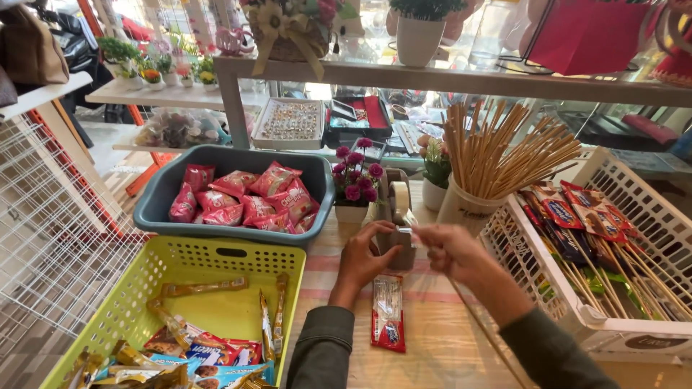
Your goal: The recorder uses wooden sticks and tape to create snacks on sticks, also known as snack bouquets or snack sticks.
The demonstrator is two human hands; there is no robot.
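Left hand (364,256) is clamped on the tape dispenser (395,216) at the back of the desk (432,346), fingers (375,238) wrapped round its near side. Right hand (450,248) is just beside it at the cutter end, fingertips pinched together. It looks like a strip of clear tape between them, but the tape is too thin and the hand too blurred to confirm.

Read: step in hand is pulling off a length of tape.

How to do it clean, my judgement:
- Keep the left hand pressing the dispenser down so it doesn't skid on the desk.
- Pull straight out from the roll (398,196), then snap down across the blade. A sideways tug twists the strip.
- Hold only the tip of the strip, so less glue gets fouled.
- Watch the small flower pot (353,189) just left of the dispenser and the cup of wooden skewers (479,173) just right. Both tip easily.

Red-ended snack packet (388,313) lies flat on the desk, near the left wrist, untouched. A skewer (490,338) runs under the right forearm.

Around: yellow basket (216,253) with mixed sweets on the left, grey tub (317,169) of red packets behind it, white basket (641,209) of skewered snacks on the right.
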